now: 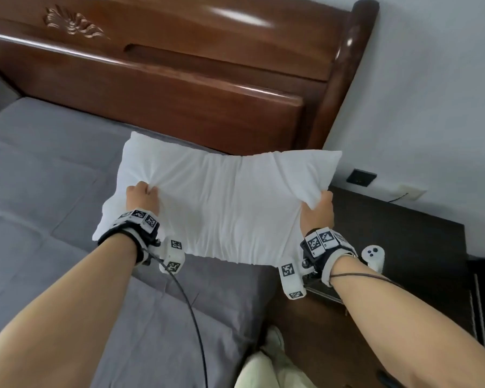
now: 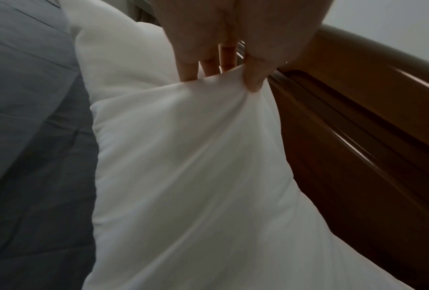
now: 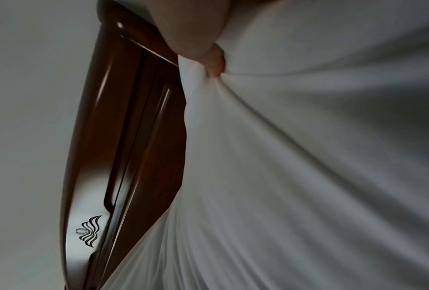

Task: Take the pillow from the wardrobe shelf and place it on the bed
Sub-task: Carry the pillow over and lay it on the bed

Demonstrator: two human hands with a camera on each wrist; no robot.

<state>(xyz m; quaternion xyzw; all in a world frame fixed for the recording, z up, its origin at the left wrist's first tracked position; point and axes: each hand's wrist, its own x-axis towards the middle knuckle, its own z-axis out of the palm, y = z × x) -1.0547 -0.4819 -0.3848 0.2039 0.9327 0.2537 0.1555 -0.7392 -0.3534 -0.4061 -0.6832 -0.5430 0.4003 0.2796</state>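
While hands [image 1: 142, 198] [image 1: 318, 212] pinch pillow [image 1: 221, 203], headboard carving [image 3: 89, 231] seemingly wavy

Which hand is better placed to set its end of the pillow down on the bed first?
Left. The left hand grips the pillow over the grey bed; the right hand hangs beyond the mattress, above the nightstand.

left hand [image 1: 141, 198] clenched, right hand [image 1: 318, 212] clenched, arms outstretched

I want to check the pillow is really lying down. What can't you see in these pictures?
- Head view: whether the white pillow rests on the grey bed cover; its underside is hidden.
- Right wrist view: the right hand's fingers, buried in fabric and cut off.
- Left wrist view: the left hand's fingertips, behind a fold.
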